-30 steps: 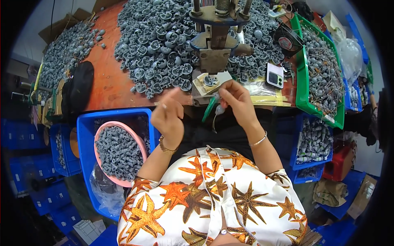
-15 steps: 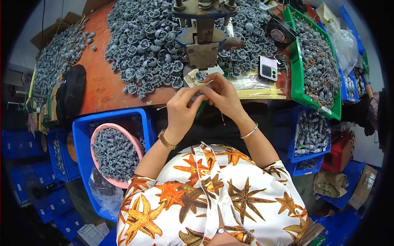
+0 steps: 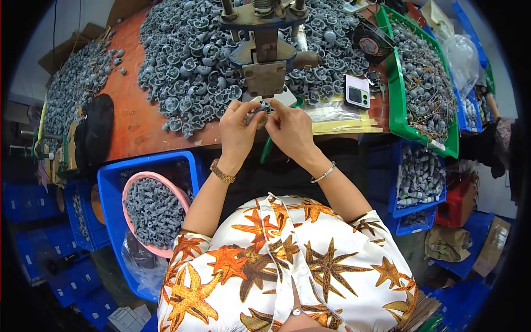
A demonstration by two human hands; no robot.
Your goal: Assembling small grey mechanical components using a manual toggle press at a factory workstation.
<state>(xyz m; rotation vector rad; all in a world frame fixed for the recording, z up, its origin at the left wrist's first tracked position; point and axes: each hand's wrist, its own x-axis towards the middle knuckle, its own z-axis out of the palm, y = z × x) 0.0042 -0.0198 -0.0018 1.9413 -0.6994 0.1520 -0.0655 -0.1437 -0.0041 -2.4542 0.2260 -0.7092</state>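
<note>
Grey moulded part [image 3: 264, 106] sits pinched between the fingertips of the left hand [image 3: 238, 128] and right hand [image 3: 290, 128], just under the metal press [image 3: 264, 61]. Left of and below the grip, a pink basin [image 3: 145, 182] in a blue crate [image 3: 113, 182] holds grey parts; right of it a green tray [image 3: 397, 94] holds more. Parts heap on the orange table [image 3: 133, 119]. Half a second ago the hands were lower, nearer the body

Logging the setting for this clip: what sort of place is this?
Most likely a small assembly workshop. A heap of small grey parts covers the workbench, a metal press fixture stands above both hands, and blue bins hold more parts.
</note>
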